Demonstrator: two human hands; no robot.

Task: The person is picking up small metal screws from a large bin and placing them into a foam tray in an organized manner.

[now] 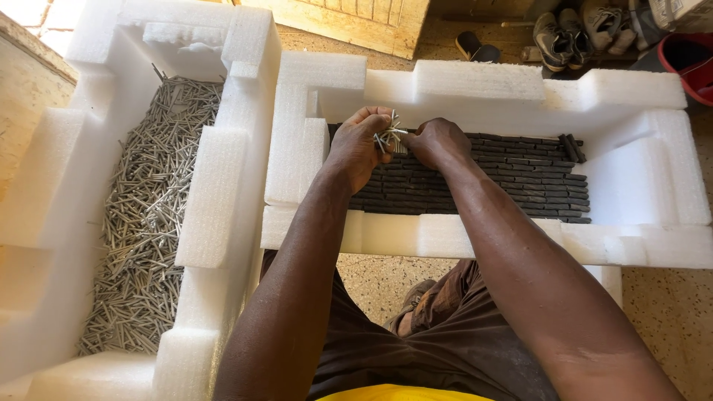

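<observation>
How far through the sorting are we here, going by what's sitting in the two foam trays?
Done: the right foam tray holds dark sticks laid in neat rows over most of its floor. In hand: the left hand grips a small bunch of grey pins, and the right hand pinches at that bunch. Left: the left foam tray is still heaped with loose grey pins, seemingly the bulk of them.

White foam packing trays (223, 186): two, one left, one right.
Loose grey metal pins (145, 215): too many to count, heaped in the left tray.
Dark flat strips (512, 174): dozens, laid in rows in the right tray.
Hands: two, left hand (356, 145) and right hand (440, 141).
Worn shoes (572, 33): several, far right.
Red plastic bucket (691, 63): one.
</observation>
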